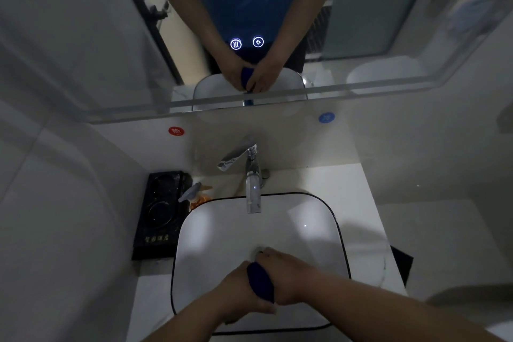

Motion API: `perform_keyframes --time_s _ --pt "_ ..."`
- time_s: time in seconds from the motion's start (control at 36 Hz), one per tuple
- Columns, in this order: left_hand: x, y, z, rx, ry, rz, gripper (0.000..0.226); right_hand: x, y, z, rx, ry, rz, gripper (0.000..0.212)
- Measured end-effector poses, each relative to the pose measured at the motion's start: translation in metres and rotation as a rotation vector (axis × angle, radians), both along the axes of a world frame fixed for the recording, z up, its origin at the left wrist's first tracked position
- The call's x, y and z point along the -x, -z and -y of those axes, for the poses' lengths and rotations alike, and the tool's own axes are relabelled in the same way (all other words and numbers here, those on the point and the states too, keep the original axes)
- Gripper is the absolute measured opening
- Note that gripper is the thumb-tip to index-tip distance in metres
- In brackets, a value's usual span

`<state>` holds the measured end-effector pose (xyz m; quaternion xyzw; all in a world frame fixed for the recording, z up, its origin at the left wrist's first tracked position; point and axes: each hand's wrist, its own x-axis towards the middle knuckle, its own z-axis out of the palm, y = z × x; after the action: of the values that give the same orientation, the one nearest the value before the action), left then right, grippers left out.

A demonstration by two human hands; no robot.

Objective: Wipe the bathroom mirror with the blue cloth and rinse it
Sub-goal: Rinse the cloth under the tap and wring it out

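The blue cloth (259, 282) is bunched into a tight roll over the near part of the white washbasin (340, 230), squeezed between both hands; the left hand (241, 297) has its fingers curled round the cloth's nearer end, and the right hand (286, 269) is clenched round its farther end, low over the basin's bowl; this looks like the rinse-and-wring step, with the wiping probably done, though the mirror (83, 36) above the basin gives no proof either way; the chrome faucet (254, 189) stands at the basin's far rim, and whether water runs from it I cannot tell; the next move likely calls for twisting the hands in opposite ways to press water out, keeping the roll over the basin so drips fall inside; a pump bottle (194, 197) and a black tray (158, 216) sit just left of the basin.
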<state>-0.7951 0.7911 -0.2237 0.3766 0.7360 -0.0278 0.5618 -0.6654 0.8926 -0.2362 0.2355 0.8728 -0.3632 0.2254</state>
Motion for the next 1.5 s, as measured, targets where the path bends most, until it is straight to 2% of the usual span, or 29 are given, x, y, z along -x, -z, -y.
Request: perform_keyframes --time_s 0.06,0.25,0.31,0.36,0.44,0.53,0.56,0.61,0.64,0.67,0.72,0.78,0.89,0.94,1.06,1.11,1.19,1.25,1.28,1.31,1.33,1.39,1.44,1.5 --pt "0.005 -0.002 0.005 -0.035 -0.066 0.037 0.096 -0.001 0.001 -0.002 -0.002 0.019 -0.021 0.059" --pt "0.004 -0.009 0.004 0.032 -0.256 0.125 0.041 0.008 -0.005 -0.002 -0.118 -0.065 0.028 0.054" --pt "0.002 -0.009 0.005 0.058 -0.321 0.119 0.038 0.012 -0.003 -0.004 -0.140 -0.094 -0.003 0.050" --pt "-0.003 -0.007 0.006 0.087 -0.409 0.169 0.035 0.015 -0.003 -0.009 -0.120 -0.135 -0.017 0.055" --pt "-0.014 -0.014 0.003 0.074 -0.292 0.131 0.008 0.013 -0.008 -0.020 -0.012 -0.139 0.033 0.058" --pt "-0.021 -0.002 -0.009 0.108 -0.254 0.048 0.031 0.004 -0.011 -0.026 0.048 -0.123 0.079 0.061" --pt "-0.022 -0.003 -0.012 0.123 -0.176 0.001 0.034 0.002 -0.010 -0.026 0.062 -0.121 0.091 0.064" --pt "-0.022 0.001 -0.017 0.076 -0.028 -0.061 0.025 0.000 -0.011 -0.025 0.071 -0.128 0.125 0.069" --pt "-0.020 0.003 -0.018 0.030 0.000 -0.078 0.010 0.001 -0.011 -0.024 0.061 -0.136 0.153 0.069" --pt "-0.018 0.002 -0.017 0.005 0.021 -0.099 0.014 0.003 -0.013 -0.022 0.041 -0.141 0.176 0.067" --pt "-0.015 0.003 -0.016 -0.003 0.073 -0.155 0.042 0.009 -0.017 -0.019 -0.016 -0.147 0.217 0.055" --pt "-0.011 0.004 -0.017 -0.014 0.057 -0.189 0.050 0.015 -0.019 -0.018 -0.054 -0.125 0.228 0.039" --pt "-0.012 0.002 -0.025 -0.051 0.044 -0.267 0.041 0.025 -0.017 -0.024 0.008 -0.036 0.280 0.021" --pt "-0.015 -0.001 -0.027 -0.084 0.046 -0.304 0.036 0.028 -0.019 -0.030 0.045 -0.016 0.332 0.004" --pt "-0.016 -0.004 -0.030 -0.182 0.056 -0.395 0.046 0.024 -0.025 -0.044 0.125 0.055 0.359 0.017" --pt "-0.015 -0.002 -0.033 -0.189 0.070 -0.380 0.048 0.021 -0.024 -0.047 0.170 0.068 0.360 0.024" --pt "-0.011 0.001 -0.034 -0.139 0.069 -0.305 0.039 0.017 -0.022 -0.041 0.163 0.096 0.363 0.016" --pt "-0.008 0.000 -0.033 -0.091 0.029 -0.214 0.034 0.008 -0.015 -0.033 0.042 0.107 0.287 0.087" --pt "-0.006 0.001 -0.032 -0.054 -0.011 -0.159 0.029 0.001 -0.017 -0.027 -0.061 0.103 0.228 0.111" --pt "-0.004 -0.003 -0.031 0.022 -0.068 -0.103 0.021 -0.005 -0.017 -0.020 -0.154 0.097 0.121 0.121" --pt "0.000 -0.008 -0.030 0.073 -0.148 -0.044 0.015 -0.011 -0.017 -0.013 -0.235 0.079 0.017 0.123" --pt "0.009 -0.018 -0.030 0.159 -0.348 0.083 0.017 -0.023 -0.019 0.001 -0.302 0.038 -0.114 0.119" --pt "0.014 -0.029 -0.030 0.225 -0.461 0.224 0.022 -0.032 -0.014 0.010 -0.345 -0.001 -0.134 0.120" --pt "0.015 -0.039 -0.031 0.376 -0.499 0.387 0.023 -0.037 -0.004 0.014 -0.434 0.009 -0.176 0.117"
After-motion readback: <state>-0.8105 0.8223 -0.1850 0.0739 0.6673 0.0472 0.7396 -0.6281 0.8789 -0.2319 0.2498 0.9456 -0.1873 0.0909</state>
